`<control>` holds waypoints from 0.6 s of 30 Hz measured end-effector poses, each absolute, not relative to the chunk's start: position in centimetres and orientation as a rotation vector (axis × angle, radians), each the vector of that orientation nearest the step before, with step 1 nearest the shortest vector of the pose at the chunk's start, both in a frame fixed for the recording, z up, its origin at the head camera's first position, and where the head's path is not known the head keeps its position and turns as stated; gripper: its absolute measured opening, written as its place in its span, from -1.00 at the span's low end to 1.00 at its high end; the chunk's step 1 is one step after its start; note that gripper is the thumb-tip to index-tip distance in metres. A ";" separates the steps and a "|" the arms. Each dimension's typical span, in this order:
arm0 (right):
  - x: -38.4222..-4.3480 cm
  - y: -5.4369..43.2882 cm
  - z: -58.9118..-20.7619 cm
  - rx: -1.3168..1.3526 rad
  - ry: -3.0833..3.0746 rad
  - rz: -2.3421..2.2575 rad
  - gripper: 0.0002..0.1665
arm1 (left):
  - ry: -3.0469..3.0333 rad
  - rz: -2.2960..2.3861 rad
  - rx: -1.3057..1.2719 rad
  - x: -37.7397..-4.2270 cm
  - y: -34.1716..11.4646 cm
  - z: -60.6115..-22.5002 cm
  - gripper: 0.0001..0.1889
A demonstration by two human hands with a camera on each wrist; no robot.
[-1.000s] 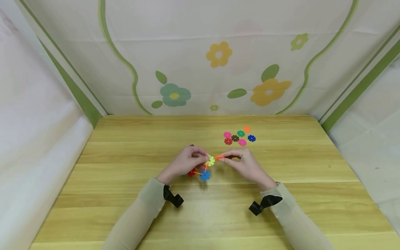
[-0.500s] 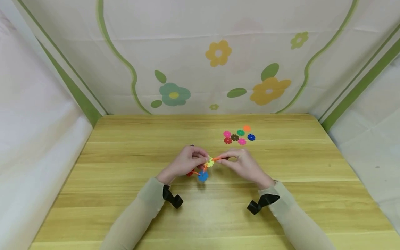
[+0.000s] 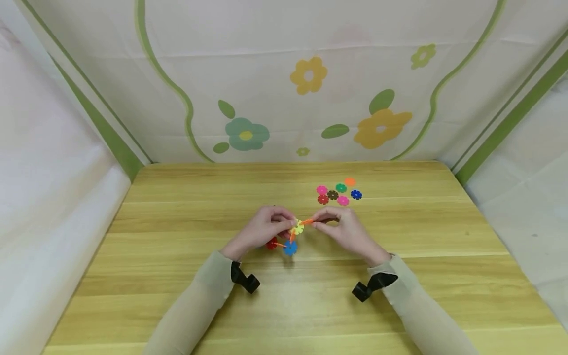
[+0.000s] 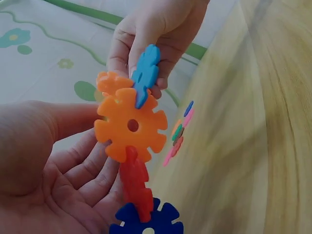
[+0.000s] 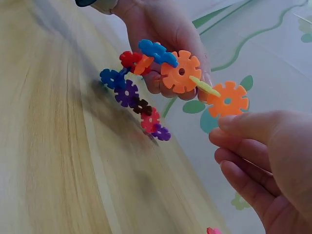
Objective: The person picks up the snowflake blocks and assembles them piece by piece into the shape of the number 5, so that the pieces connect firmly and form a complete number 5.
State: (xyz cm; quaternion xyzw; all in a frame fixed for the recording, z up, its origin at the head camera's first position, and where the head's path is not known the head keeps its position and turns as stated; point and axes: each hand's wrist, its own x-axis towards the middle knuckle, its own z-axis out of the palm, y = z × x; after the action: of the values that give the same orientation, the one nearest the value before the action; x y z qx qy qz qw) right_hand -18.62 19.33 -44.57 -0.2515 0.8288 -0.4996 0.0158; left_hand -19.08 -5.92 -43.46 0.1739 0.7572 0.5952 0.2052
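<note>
My left hand [image 3: 264, 227] pinches a yellow notched snowflake disc [image 3: 298, 227] between thumb and fingers. An orange snowflake disc [image 5: 236, 103] is joined to the yellow one, and my right hand [image 3: 348, 231] holds its outer edge at the fingertips. From the yellow disc hangs a chain of interlocked discs: another orange disc [image 5: 173, 73], a light blue disc [image 3: 290, 248], then red, dark blue, purple [image 5: 126, 95], brown and pink ones. In the head view the left hand hides much of that chain.
Several loose snowflake discs lie flat on the wooden table [image 3: 284, 305] beyond my right hand, among them a green disc [image 3: 340, 188], a brown disc [image 3: 333, 195] and a dark blue disc [image 3: 356, 195]. A flower-printed cloth [image 3: 266, 88] stands behind the table's far edge.
The right hand brought the orange disc closer against the yellow disc, then shifted slightly back to the right. The hanging chain swayed a little; the left hand stayed nearly still.
</note>
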 end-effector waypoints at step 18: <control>-20.5 20.7 -45.4 -0.679 2.677 -1.487 -0.77 | 2.314 1.633 0.611 -18.7 -5.1 -43.7 -0.80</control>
State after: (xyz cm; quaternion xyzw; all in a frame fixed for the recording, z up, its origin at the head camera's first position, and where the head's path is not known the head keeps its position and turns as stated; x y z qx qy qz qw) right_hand -20.48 20.68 -45.35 -0.2164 0.8535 -0.4740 0.0026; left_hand -18.73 -5.13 -43.71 0.2093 0.7928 0.5593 0.1217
